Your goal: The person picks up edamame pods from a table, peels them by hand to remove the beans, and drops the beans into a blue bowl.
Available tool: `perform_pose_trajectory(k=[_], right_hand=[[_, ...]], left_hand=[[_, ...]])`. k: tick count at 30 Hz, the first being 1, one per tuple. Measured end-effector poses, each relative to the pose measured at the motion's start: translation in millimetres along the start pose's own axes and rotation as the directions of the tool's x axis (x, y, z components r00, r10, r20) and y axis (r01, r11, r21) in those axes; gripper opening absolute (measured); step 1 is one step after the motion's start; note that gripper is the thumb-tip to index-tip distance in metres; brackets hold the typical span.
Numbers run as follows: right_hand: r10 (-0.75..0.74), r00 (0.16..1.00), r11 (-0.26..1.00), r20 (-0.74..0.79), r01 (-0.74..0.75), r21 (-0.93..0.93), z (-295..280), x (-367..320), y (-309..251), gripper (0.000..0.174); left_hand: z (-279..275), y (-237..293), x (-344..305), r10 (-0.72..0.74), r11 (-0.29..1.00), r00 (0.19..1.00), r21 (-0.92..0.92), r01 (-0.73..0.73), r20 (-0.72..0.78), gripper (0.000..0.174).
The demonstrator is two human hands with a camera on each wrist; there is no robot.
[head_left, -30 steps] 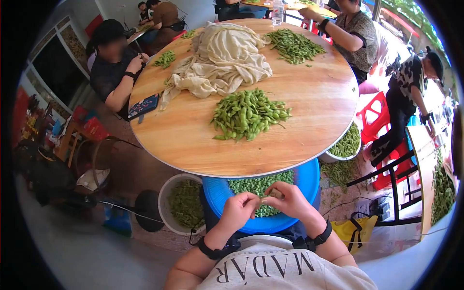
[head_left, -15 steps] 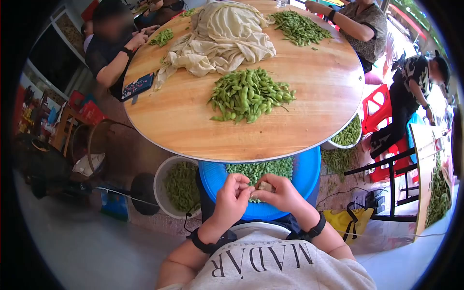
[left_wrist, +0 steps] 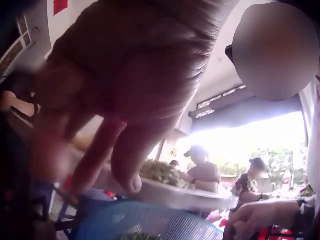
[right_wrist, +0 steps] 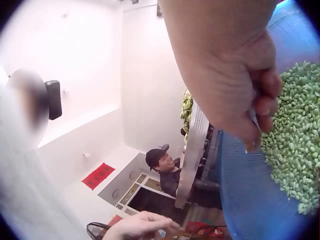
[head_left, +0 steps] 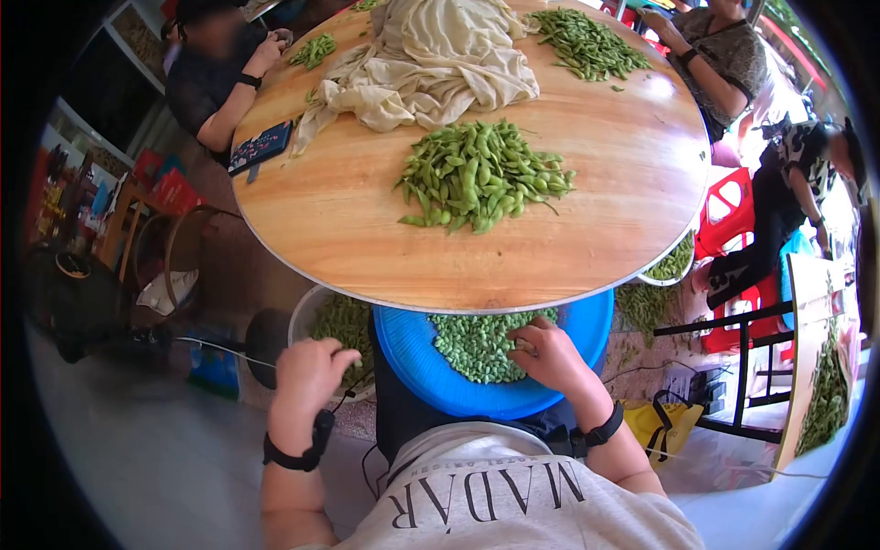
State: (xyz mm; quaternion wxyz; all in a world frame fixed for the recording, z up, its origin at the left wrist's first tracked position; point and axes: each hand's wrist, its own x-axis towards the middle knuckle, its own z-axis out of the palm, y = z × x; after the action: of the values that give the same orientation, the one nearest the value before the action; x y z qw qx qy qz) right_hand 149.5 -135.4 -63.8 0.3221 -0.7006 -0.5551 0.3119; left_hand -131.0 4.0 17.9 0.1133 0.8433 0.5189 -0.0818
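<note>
My left hand (head_left: pixel 310 374) is over the near side of a white bucket (head_left: pixel 300 316) of green soybean pods (head_left: pixel 339 321). In the left wrist view its fingers hang loose and apart, with nothing between them. Over the blue basket (head_left: pixel 403 359) on my lap, my right hand (head_left: pixel 552 359) hovers with curled fingers at the shelled green beans (head_left: pixel 481 348). Something small and pale shows at those fingers (right_wrist: pixel 267 105) in the right wrist view; I cannot tell whether it is held. A heap of soybean pods (head_left: pixel 477 174) lies on the round wooden table (head_left: pixel 367 247).
A crumpled beige cloth (head_left: pixel 422 73), a dark phone-like case (head_left: pixel 261 148) and another pod heap (head_left: pixel 587 44) are on the table. Its edge overhangs the basket. People sit left and right. A yellow bag (head_left: pixel 665 422) stands on the floor at right.
Both hands were together over the basket, fingers meeting at something small. They have parted: the left has swung left to the pod bucket, the right has stayed over the beans.
</note>
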Motion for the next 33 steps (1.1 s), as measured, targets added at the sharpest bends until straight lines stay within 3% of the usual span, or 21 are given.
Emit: perform_pose_trajectory(k=[1, 3, 5, 7, 10, 13, 14, 16, 19, 22, 23, 27, 28, 30, 33], right_hand=[[-0.002, 0.999, 1.0, 0.032, 0.001, 0.023, 0.4, 2.6, 2.2, 0.021], [-0.014, 0.997, 0.996, 0.082, 0.007, 0.094, 2.3, 6.5, 2.7, 0.019], [-0.04, 0.993, 0.983, 0.108, 0.02, 0.185, 3.2, 10.8, -3.0, 0.018], [-0.055, 0.989, 0.976, 0.134, 0.025, 0.215, -1.5, 12.0, -8.1, 0.018], [-0.097, 0.979, 0.957, 0.179, 0.042, 0.286, -9.5, 8.5, -7.3, 0.019], [-0.099, 0.945, 0.911, 0.31, -0.04, 0.411, -26.6, 3.3, -12.9, 0.019], [-0.095, 0.925, 0.887, 0.368, -0.089, 0.453, -32.2, 1.8, -17.5, 0.019], [-0.137, 0.926, 0.783, 0.35, -0.115, 0.612, -36.6, 1.3, -25.3, 0.021], [-0.112, 0.939, 0.62, 0.324, -0.189, 0.762, -34.1, 10.0, -37.5, 0.027], [-0.002, 0.947, 0.512, 0.322, -0.275, 0.814, -25.7, 23.5, -58.2, 0.028], [0.004, 0.948, 0.528, 0.317, -0.272, 0.805, -20.4, 24.6, -61.8, 0.029], [0.032, 0.967, 0.612, 0.252, -0.218, 0.761, -2.7, 18.2, -59.5, 0.031], [0.036, 0.974, 0.635, 0.224, -0.196, 0.747, -1.3, 15.5, -59.3, 0.032], [0.045, 0.966, 0.6, 0.254, -0.229, 0.766, -3.0, 9.1, -62.3, 0.032], [0.003, 0.957, 0.533, 0.29, -0.247, 0.809, -6.3, 0.8, -63.1, 0.031]], left_hand=[[-8.3, 0.7, 8.9, 0.032, 0.999, 0.996, 0.027, -0.03, -0.079, 0.03], [-23.5, 18.0, 36.8, 0.168, 0.941, 0.923, -0.222, -0.254, -0.345, 0.019], [-33.1, 44.9, 69.7, 0.195, 0.914, 0.854, -0.226, -0.337, -0.482, 0.012], [-26.1, 60.8, 109.6, 0.312, 0.836, 0.775, -0.23, -0.499, -0.549, 0.01], [-12.7, 67.9, 144.8, 0.353, 0.877, 0.85, -0.178, -0.446, -0.392, 0.013], [-6.5, 56.5, 150.9, 0.416, 0.826, 0.781, -0.166, -0.538, -0.466, 0.013], [-8.3, 57.5, 141.9, 0.278, 0.781, 0.891, -0.456, -0.427, -0.359, 0.012], [-21.4, 69.4, 104.0, 0.081, 0.496, 0.997, -0.867, -0.053, -0.014, 0.011], [-9.6, 78.4, 64.8, 0.131, 0.201, 0.988, -0.978, 0.058, 0.085, 0.011], [2.7, 91.9, 36.6, 0.155, 0.083, 0.981, -0.991, 0.102, 0.114, 0.01], [5.8, 96.4, 28.7, 0.165, 0.103, 0.977, -0.988, 0.115, 0.131, 0.01], [23.9, 105.0, 8.3, 0.182, 0.26, 0.982, -0.961, -0.09, -0.042, 0.01], [24.3, 106.2, 5.4, 0.188, 0.25, 0.981, -0.963, -0.098, -0.051, 0.01], [25.6, 109.4, -1.1, 0.195, 0.231, 0.978, -0.966, -0.112, -0.067, 0.01], [25.5, 111.7, -7.1, 0.187, 0.341, 0.973, -0.92, -0.193, -0.135, 0.01]])
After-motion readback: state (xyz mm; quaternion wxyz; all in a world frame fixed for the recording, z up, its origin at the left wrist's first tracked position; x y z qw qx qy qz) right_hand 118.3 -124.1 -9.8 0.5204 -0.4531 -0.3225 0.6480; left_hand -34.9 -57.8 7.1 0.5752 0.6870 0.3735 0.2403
